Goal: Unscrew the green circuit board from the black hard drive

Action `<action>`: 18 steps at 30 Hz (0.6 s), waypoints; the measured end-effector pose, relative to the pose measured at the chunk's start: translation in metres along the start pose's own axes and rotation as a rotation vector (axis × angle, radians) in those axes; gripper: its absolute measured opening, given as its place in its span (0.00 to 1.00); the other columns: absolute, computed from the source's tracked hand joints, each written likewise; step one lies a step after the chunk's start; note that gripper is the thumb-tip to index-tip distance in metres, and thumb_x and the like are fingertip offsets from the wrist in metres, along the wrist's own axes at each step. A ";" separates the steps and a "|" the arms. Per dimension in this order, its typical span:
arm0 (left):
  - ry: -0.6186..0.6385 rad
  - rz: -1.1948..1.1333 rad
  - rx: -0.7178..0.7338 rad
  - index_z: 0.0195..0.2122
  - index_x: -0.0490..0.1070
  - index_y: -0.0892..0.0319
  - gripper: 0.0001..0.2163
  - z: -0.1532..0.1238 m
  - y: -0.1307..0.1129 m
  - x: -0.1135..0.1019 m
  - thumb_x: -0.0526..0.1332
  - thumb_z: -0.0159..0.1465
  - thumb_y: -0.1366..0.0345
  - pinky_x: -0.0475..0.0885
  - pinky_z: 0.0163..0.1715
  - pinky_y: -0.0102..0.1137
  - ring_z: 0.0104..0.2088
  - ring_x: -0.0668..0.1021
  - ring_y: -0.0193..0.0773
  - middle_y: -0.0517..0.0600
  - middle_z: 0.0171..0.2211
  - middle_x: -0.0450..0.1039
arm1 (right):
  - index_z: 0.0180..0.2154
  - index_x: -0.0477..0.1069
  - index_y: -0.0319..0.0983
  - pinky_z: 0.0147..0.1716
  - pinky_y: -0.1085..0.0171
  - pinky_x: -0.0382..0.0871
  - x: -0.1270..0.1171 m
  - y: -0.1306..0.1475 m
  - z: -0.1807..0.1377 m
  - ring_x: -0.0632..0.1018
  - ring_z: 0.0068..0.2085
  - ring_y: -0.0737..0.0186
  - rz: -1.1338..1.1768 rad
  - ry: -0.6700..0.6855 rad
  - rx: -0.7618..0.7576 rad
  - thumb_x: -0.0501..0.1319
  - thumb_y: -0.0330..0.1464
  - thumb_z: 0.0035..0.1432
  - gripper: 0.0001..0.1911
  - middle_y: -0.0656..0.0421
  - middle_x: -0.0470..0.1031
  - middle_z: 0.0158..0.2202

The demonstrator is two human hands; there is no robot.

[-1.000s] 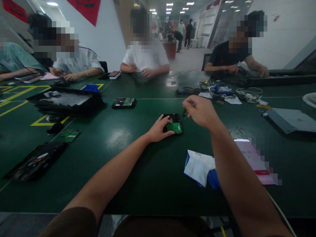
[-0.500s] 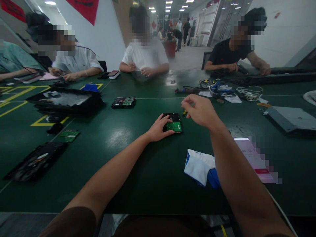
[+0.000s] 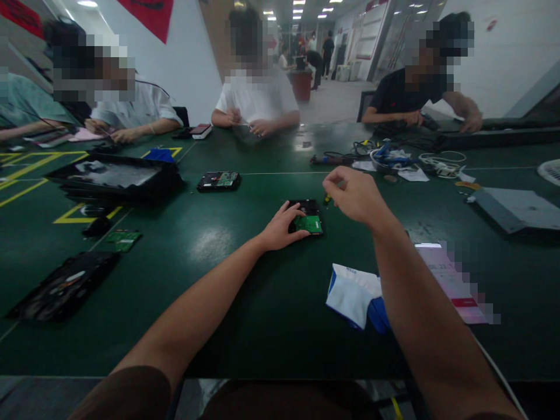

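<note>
Resting on one hard drive (image 3: 311, 225) that lies on the green table (image 3: 262, 303), the person's left hand (image 3: 280, 228) is spread. The right hand (image 3: 350, 192) is curled just beside it; whether it grips one small yellow-and-dark tool (image 3: 327, 199) cannot be told. A second hard drive (image 3: 219, 181) and one loose circuit board (image 3: 124, 240) lie leftward.

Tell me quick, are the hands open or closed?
Left hand: open, spread on black rectangular device with green circuit board.
Right hand: curled; can't tell if gripping small yellow-and-black object.
</note>
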State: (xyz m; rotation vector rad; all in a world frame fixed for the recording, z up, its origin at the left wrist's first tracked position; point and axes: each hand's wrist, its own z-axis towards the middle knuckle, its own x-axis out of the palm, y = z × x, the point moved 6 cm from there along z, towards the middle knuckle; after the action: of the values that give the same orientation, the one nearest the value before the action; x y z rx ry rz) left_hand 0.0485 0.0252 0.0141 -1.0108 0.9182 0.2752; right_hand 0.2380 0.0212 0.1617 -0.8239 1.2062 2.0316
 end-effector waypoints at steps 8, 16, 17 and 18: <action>-0.006 0.011 0.005 0.64 0.67 0.54 0.29 0.000 0.001 0.001 0.68 0.66 0.47 0.50 0.74 0.60 0.78 0.45 0.60 0.59 0.76 0.55 | 0.47 0.78 0.41 0.41 0.57 0.74 0.003 -0.005 0.000 0.82 0.36 0.56 0.083 0.036 0.012 0.54 0.38 0.72 0.15 0.54 0.83 0.35; -0.003 0.002 -0.009 0.64 0.68 0.53 0.29 -0.001 -0.001 0.000 0.68 0.65 0.47 0.50 0.74 0.59 0.78 0.45 0.60 0.57 0.76 0.55 | 0.41 0.77 0.40 0.36 0.59 0.73 0.001 -0.010 0.001 0.81 0.32 0.59 0.108 -0.025 0.072 0.60 0.40 0.68 0.11 0.53 0.84 0.40; -0.005 0.001 -0.005 0.64 0.68 0.53 0.29 -0.001 -0.002 0.000 0.68 0.65 0.48 0.50 0.74 0.59 0.78 0.46 0.60 0.58 0.76 0.55 | 0.43 0.77 0.40 0.35 0.60 0.73 0.004 -0.011 0.001 0.80 0.31 0.60 0.151 -0.002 0.064 0.59 0.41 0.70 0.13 0.53 0.84 0.39; -0.007 0.000 -0.002 0.63 0.68 0.54 0.29 -0.001 -0.002 -0.001 0.68 0.65 0.48 0.50 0.74 0.59 0.78 0.46 0.60 0.58 0.76 0.55 | 0.44 0.77 0.40 0.34 0.60 0.73 0.006 -0.011 0.001 0.80 0.29 0.61 0.190 0.023 0.059 0.57 0.41 0.71 0.14 0.54 0.83 0.37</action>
State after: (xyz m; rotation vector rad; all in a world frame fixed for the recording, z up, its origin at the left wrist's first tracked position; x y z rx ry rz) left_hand 0.0491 0.0237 0.0157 -1.0109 0.9122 0.2794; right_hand 0.2426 0.0273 0.1513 -0.7296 1.3971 2.1299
